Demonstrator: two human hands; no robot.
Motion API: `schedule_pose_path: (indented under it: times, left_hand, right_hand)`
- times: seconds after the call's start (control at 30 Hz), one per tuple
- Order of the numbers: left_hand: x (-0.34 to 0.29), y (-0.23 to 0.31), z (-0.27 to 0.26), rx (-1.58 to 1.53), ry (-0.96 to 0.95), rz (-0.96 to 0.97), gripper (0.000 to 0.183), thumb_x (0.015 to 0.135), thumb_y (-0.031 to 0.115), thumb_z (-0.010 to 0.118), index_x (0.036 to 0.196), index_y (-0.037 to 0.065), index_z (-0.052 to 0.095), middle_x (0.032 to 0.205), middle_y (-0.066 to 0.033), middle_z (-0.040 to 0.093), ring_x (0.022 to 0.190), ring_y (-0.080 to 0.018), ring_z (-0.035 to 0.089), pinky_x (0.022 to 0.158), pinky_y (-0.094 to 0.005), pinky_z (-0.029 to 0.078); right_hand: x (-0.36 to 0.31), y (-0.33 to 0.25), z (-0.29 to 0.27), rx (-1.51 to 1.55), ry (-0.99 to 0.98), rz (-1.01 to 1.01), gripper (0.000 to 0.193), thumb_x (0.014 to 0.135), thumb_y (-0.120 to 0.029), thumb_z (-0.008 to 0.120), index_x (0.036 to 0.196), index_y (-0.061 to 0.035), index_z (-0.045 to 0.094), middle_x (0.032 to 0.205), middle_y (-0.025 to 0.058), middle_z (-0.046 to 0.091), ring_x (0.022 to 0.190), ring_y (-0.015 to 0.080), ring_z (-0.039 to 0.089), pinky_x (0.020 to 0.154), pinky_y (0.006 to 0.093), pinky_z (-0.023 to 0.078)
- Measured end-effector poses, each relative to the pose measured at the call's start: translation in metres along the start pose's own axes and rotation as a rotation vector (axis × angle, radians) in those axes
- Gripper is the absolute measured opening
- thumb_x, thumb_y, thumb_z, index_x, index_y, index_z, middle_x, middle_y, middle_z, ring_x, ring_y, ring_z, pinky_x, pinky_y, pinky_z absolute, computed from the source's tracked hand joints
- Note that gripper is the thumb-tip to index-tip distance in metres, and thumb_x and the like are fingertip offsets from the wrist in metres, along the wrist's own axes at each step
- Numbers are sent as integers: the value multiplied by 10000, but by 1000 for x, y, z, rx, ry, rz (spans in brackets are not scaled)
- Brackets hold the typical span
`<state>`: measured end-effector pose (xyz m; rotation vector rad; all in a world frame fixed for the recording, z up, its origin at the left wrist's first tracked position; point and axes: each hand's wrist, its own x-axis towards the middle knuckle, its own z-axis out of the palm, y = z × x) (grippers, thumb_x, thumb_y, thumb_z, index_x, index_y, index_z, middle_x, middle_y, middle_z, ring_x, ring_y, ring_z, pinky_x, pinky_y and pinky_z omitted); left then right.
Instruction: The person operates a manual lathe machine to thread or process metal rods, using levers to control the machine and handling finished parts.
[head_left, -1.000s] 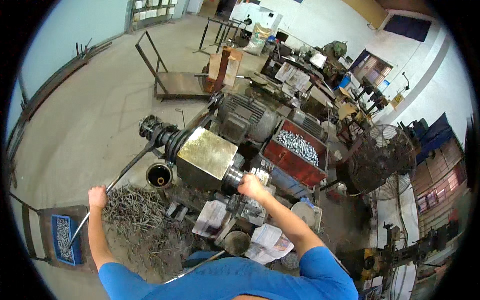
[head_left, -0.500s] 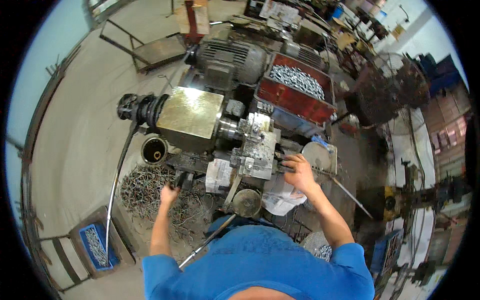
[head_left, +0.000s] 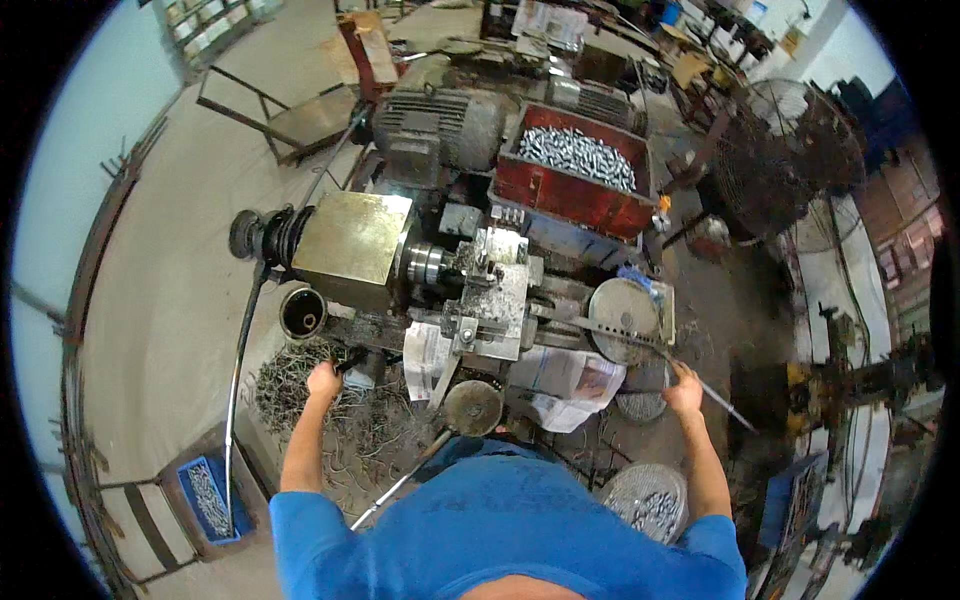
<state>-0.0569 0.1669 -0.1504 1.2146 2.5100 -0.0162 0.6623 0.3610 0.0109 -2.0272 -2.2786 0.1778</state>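
Note:
My left hand [head_left: 323, 381] is closed on a dark handle [head_left: 349, 361] at the front left of a small lathe-like machine. Out at the right, my right hand [head_left: 684, 389] has its fingers closed around a long metal lever [head_left: 640, 339] that runs from the machine past a round plate [head_left: 625, 308]. Between the hands stands the machine's metal-flecked tool slide [head_left: 497, 290], with a shiny spindle [head_left: 426, 264] to its left. Newspaper sheets [head_left: 570, 380] lie below the slide. Details of the fingertips are too small to make out.
Tangled metal shavings [head_left: 300, 395] heap by my left hand. A red bin [head_left: 570, 195] of small metal parts stands behind the machine, and a blue tray [head_left: 207, 500] of parts lies at lower left. A round basket [head_left: 650, 500] and a fan [head_left: 785, 160] are to the right.
My right hand has moved from beside the tool slide outward to the right and onto the metal lever. My left hand stays at the dark handle. The view has shifted slightly.

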Motion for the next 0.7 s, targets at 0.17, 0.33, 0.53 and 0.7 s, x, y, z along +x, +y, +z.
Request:
schedule_pose_path:
  times: [0.17,0.33,0.53,0.7]
  left_hand:
    - [-62,-17,-5,-67,-114,165,314,689,297,621,951,124,637,888,-147,632,838,-313,605,744,-407,489]
    - [-143,49,-49,-667,-495,37,357,767,216,620,1069,28,586,894,-115,646,798,-202,624,699,-330,503]
    - [-220,110,-54,-554,-402,397,430,765,268,635,1109,22,556,861,-126,644,793,-229,623,704,-336,491]
    - [-226,113,-2,-200,-278,345,463,728,299,649,1152,135,561,864,-225,608,777,-322,612,727,-400,475]
  right_hand:
    - [20,100,39,-279,-191,334,693,583,-226,708,1208,-89,443,1228,138,484,1179,313,412,1002,414,306]
    - [23,117,60,-259,-165,496,552,600,-232,694,1089,-71,495,1137,140,540,1105,297,476,974,402,338]
    - [-56,95,83,-95,31,373,245,617,-206,601,793,-37,571,752,182,611,733,392,588,696,467,467]
    - [-126,7,86,112,-44,486,381,517,-288,600,807,-47,550,777,226,608,728,410,591,689,478,472]
